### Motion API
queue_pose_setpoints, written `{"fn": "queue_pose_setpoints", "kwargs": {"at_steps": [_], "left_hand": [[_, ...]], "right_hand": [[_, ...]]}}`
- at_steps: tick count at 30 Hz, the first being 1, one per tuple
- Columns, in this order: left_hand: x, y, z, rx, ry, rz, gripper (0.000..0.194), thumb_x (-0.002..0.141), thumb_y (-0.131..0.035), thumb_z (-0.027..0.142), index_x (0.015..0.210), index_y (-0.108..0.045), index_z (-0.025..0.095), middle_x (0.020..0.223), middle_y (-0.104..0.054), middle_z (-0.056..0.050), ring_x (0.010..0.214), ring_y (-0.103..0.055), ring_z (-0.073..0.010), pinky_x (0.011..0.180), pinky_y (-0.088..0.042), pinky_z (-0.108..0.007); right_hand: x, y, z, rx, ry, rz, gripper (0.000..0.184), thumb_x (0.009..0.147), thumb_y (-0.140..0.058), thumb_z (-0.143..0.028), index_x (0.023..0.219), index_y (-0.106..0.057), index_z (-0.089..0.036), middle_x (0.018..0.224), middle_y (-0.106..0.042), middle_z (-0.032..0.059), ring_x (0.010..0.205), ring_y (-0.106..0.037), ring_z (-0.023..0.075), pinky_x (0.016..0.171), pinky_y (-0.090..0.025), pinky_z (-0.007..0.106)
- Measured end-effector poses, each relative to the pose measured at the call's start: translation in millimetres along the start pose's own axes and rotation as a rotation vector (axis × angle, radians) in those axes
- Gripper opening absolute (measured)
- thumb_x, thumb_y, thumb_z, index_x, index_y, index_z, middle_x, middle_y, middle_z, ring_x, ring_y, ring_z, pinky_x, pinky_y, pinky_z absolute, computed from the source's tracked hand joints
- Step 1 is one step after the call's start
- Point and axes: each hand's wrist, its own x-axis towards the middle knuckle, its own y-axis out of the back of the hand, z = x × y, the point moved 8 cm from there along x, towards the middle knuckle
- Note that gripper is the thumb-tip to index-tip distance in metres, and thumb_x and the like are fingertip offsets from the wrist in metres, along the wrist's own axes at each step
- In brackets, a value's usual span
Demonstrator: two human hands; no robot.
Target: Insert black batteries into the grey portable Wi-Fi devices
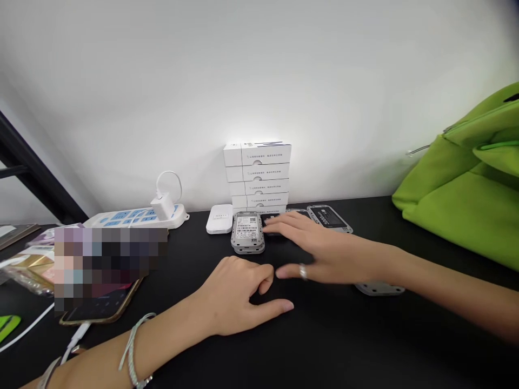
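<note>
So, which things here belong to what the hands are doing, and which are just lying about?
In play: right hand; left hand; grey-framed rectangular device with a white label; black-faced, grey-framed device.

Lying about: stack of white cardboard boxes; white-and-blue power strip; lime-green fabric bag.

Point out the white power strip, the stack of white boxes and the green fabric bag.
white power strip [133, 218], head view, on its top face
stack of white boxes [265, 186], head view, on a box's long side
green fabric bag [454, 210], head view, on its lower panel
</note>
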Motion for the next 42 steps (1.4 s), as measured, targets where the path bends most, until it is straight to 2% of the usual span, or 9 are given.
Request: {"fn": "queue_pose_setpoints", "kwargs": {"at_steps": [5, 11, 16, 22, 26, 29, 34, 38, 42], "left_hand": [[0, 0.0, -3, -0.033, 0.029, -0.001, 0.044, 0.086, -0.06, 0.05, 0.062, -0.041, 0.019, 0.048, -0.039, 0.008, 0.045, -0.037, -0.0088, 0.05, -0.024, -0.023], [-2, -0.6, 1, 0.013, -0.022, 0.03, 0.045, 0.086, -0.061, 0.051, 0.064, -0.039, 0.019, 0.049, -0.04, 0.007, 0.045, -0.035, -0.0089, 0.049, -0.021, -0.025], [-2, -0.6, 1, 0.015, -0.031, 0.034, 0.045, 0.086, -0.061, 0.052, 0.064, -0.04, 0.019, 0.05, -0.04, 0.008, 0.045, -0.035, -0.0084, 0.049, -0.022, -0.024], [-3, 1.4, 3, 0.002, -0.043, 0.057, 0.047, 0.086, -0.061, 0.051, 0.061, -0.038, 0.018, 0.05, -0.039, 0.008, 0.045, -0.034, -0.0076, 0.048, -0.023, -0.023], [-3, 2.5, -1, -0.034, 0.023, 0.068, 0.053, 0.082, -0.062, 0.059, 0.057, -0.038, 0.018, 0.046, -0.039, 0.007, 0.043, -0.035, -0.0075, 0.047, -0.024, -0.023], [-2, 1.5, -2, -0.018, 0.027, 0.059, 0.058, 0.075, -0.066, 0.065, 0.056, -0.036, 0.018, 0.046, -0.038, 0.008, 0.042, -0.034, -0.0073, 0.046, -0.023, -0.023], [1, -0.2, -3, 0.018, 0.021, 0.055, 0.059, 0.071, -0.069, 0.066, 0.058, -0.035, 0.019, 0.046, -0.035, 0.009, 0.042, -0.031, -0.0072, 0.045, -0.021, -0.024], [2, -0.8, -2, 0.02, 0.004, 0.04, 0.058, 0.072, -0.069, 0.065, 0.059, -0.036, 0.019, 0.047, -0.035, 0.009, 0.042, -0.032, -0.0073, 0.046, -0.021, -0.024], [0, -0.6, -1, 0.009, -0.015, 0.03, 0.057, 0.074, -0.068, 0.063, 0.06, -0.035, 0.019, 0.047, -0.034, 0.009, 0.043, -0.032, -0.0071, 0.047, -0.022, -0.023]], "right_hand": [[50, 3, 24, 0.075, -0.078, -0.057, 0.097, 0.071, -0.067, -0.069, 0.149, -0.03, -0.024, 0.153, -0.035, 0.0131, 0.139, -0.03, 0.0378, 0.109, -0.033, 0.056], [61, -11, 26, 0.117, -0.161, 0.006, 0.112, 0.068, -0.067, -0.071, 0.154, -0.013, -0.023, 0.152, -0.033, 0.0171, 0.138, -0.024, 0.0457, 0.104, -0.034, 0.061], [60, -12, 21, 0.184, -0.133, 0.107, 0.116, 0.067, -0.074, -0.06, 0.154, -0.007, -0.022, 0.146, -0.039, 0.02, 0.134, -0.036, 0.0408, 0.105, -0.031, 0.06], [4, 10, 34, 0.203, -0.164, 0.227, 0.106, 0.065, -0.077, -0.059, 0.149, -0.017, -0.033, 0.141, -0.046, 0.0114, 0.13, -0.043, 0.0381, 0.103, -0.039, 0.057], [-36, -3, 35, 0.198, -0.211, 0.172, 0.105, 0.065, -0.078, -0.057, 0.148, -0.017, -0.037, 0.145, -0.041, 0.0088, 0.131, -0.043, 0.0386, 0.104, -0.041, 0.056], [-49, -19, 30, 0.19, -0.229, 0.093, 0.107, 0.066, -0.076, -0.06, 0.15, -0.015, -0.034, 0.151, -0.035, 0.0106, 0.135, -0.037, 0.0398, 0.106, -0.039, 0.056], [-37, -19, 21, 0.144, -0.195, -0.048, 0.103, 0.062, -0.076, -0.065, 0.148, -0.028, -0.034, 0.147, -0.041, 0.0083, 0.133, -0.034, 0.0418, 0.104, -0.037, 0.06], [-6, 12, 34, 0.048, -0.188, 0.016, 0.066, 0.081, -0.058, -0.064, 0.135, -0.049, -0.028, 0.137, -0.053, 0.009, 0.126, -0.043, 0.0372, 0.103, -0.037, 0.056], [27, 15, 50, -0.061, -0.143, -0.036, 0.067, 0.083, -0.057, -0.053, 0.137, -0.045, -0.016, 0.142, -0.051, 0.015, 0.127, -0.045, 0.0368, 0.105, -0.034, 0.053]]}}
